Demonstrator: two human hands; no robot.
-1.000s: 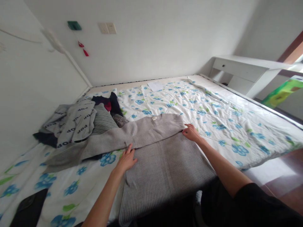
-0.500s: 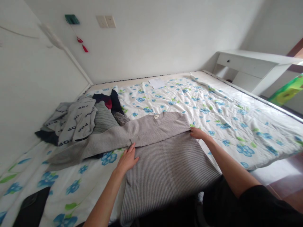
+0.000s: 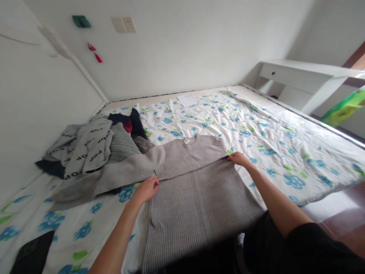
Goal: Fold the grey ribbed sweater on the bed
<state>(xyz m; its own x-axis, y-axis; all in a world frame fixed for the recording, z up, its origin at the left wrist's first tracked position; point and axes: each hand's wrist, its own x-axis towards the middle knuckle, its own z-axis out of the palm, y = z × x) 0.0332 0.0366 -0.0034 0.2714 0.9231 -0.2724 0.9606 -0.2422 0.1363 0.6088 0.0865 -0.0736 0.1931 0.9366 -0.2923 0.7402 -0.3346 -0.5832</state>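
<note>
A grey ribbed sweater (image 3: 194, 205) lies spread on the bed, its neckline with a white label pointing away from me. One sleeve is folded straight across the chest; the other stretches out to the left, onto a heap of clothes. My left hand (image 3: 146, 189) is closed, fingers curled and pinching the sweater by the folded sleeve's cuff at the left side. At the opposite side, my right hand (image 3: 238, 158) pinches the sweater's edge, where the sleeve folds over near the armpit. The hem runs down toward my lap, where it is dark and blurred.
The clothes heap (image 3: 95, 146) at left holds a grey garment printed POP, a green-grey knit and dark pieces. A black phone (image 3: 32, 253) lies front left on the floral sheet (image 3: 273, 167). Paper (image 3: 187, 100) rests near the wall; a white desk (image 3: 296, 82) stands far right.
My left hand has shifted slightly left, and its spread fingers have curled closed at the cuff. My right hand keeps its pinch. The whole view has shifted a little.
</note>
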